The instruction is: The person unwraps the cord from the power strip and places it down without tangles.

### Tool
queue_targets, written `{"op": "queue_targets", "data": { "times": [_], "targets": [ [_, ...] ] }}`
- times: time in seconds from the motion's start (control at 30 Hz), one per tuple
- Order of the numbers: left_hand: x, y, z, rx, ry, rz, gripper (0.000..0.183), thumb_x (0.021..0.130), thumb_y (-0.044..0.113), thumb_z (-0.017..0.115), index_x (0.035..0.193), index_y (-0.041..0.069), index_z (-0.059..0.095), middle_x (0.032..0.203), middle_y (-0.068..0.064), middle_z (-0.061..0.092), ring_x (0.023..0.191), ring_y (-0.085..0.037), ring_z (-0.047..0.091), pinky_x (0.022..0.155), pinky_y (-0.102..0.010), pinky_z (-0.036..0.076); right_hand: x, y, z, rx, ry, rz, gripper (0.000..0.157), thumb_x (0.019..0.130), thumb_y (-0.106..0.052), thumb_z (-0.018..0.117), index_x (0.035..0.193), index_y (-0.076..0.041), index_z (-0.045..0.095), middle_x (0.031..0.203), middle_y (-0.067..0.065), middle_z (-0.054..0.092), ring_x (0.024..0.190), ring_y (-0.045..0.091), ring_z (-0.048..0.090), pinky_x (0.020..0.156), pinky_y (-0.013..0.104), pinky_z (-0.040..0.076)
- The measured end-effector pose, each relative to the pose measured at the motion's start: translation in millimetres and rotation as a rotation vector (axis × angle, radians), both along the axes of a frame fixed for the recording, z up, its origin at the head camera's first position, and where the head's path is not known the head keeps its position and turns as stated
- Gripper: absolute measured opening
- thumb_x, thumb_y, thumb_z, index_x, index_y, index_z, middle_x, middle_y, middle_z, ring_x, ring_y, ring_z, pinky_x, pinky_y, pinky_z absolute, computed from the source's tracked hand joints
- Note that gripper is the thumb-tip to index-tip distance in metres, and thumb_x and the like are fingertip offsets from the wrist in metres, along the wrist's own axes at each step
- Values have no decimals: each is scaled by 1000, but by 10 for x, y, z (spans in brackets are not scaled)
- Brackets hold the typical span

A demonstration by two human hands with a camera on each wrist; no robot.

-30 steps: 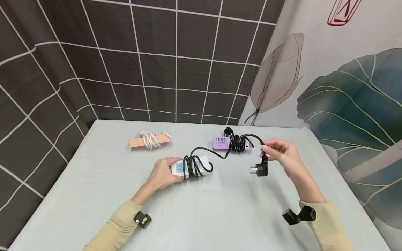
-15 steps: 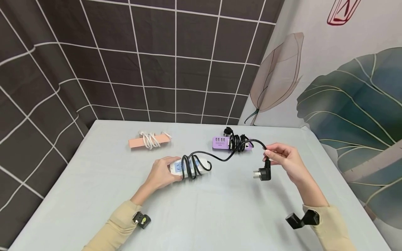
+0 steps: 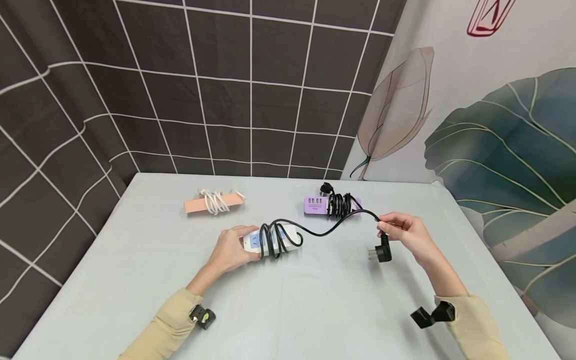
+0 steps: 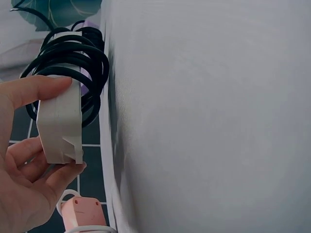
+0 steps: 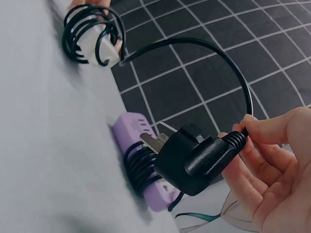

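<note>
A white power strip (image 3: 252, 241) with blue sockets has loose loops of black cord (image 3: 275, 239) wound round it. My left hand (image 3: 231, 250) grips its left end; in the left wrist view the thumb and fingers lie on opposite sides of the white casing (image 4: 60, 128). From the loops the cord runs rightward to a black plug (image 3: 384, 251), which hangs with its metal prongs pointing left. Just above the plug, my right hand (image 3: 407, 232) pinches the cord between thumb and fingers. The right wrist view shows the black plug (image 5: 189, 160) close up.
Behind the hanging cord lies a purple power strip (image 3: 315, 205) wrapped in black cord. At the back left rests an orange-pink power strip (image 3: 194, 205) with white cord round it. The pale table (image 3: 279, 310) ends at a dark gridded curtain (image 3: 225, 100).
My right hand has moved slightly right and down with the plug, and the cord between the hands hangs lower. My left hand stays almost where it was on the white power strip.
</note>
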State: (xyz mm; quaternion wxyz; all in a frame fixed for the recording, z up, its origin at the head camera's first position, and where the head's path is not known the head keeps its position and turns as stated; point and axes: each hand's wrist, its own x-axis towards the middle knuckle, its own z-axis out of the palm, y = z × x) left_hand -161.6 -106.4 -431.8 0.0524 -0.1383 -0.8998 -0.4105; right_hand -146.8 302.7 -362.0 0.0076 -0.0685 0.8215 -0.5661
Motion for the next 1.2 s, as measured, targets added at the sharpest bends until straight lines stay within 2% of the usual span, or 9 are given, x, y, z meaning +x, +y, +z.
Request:
{"op": "queue_targets", "data": {
  "times": [0.13,0.23,0.37,0.43,0.7,1.0,1.2],
  "targets": [
    [4,0,2,5,-4,1,66,55,14,85,117,5,67,117,-16,68,98,-27,66,87,-43,52,-25,23,-32,39,-30,-18,16,92,-15,63,91,-30,69,77,-18,68,72,0,66,69,19,55],
    [8,-2,3,7,-4,3,65,55,14,85,117,5,67,117,-17,68,100,-28,65,89,-44,51,-45,42,-52,73,-45,-28,9,92,-18,63,96,-20,70,76,-19,67,72,1,66,69,20,55],
    [5,-4,-1,9,1,3,64,56,14,85,117,4,68,117,-17,68,99,-28,65,88,-44,52,-69,72,-76,138,-66,-42,24,92,-22,63,105,-2,67,75,-19,66,73,1,65,70,20,52],
    [4,-4,-3,10,2,3,64,56,14,85,117,4,68,117,-17,68,99,-28,65,87,-44,52,-80,87,-85,170,-80,-43,31,92,-24,63,109,2,65,75,-20,66,74,1,64,71,20,51],
    [1,-4,0,7,0,3,65,55,14,85,116,5,68,116,-17,69,99,-28,65,87,-44,52,-139,146,-137,258,-118,-30,38,93,-22,62,117,8,61,77,-19,67,75,1,64,72,20,52],
    [0,-4,-10,-3,-9,9,65,55,14,85,117,5,68,117,-17,68,98,-27,65,87,-43,52,-196,200,-251,333,-112,-10,35,92,-21,63,114,5,64,85,4,73,74,1,62,68,27,51],
    [4,4,-9,2,-16,6,66,54,14,85,117,6,68,117,-16,69,97,-26,65,85,-42,52,-243,190,-355,356,-72,3,30,90,-18,65,109,6,67,90,18,72,72,0,61,65,21,48]
  ]
}}
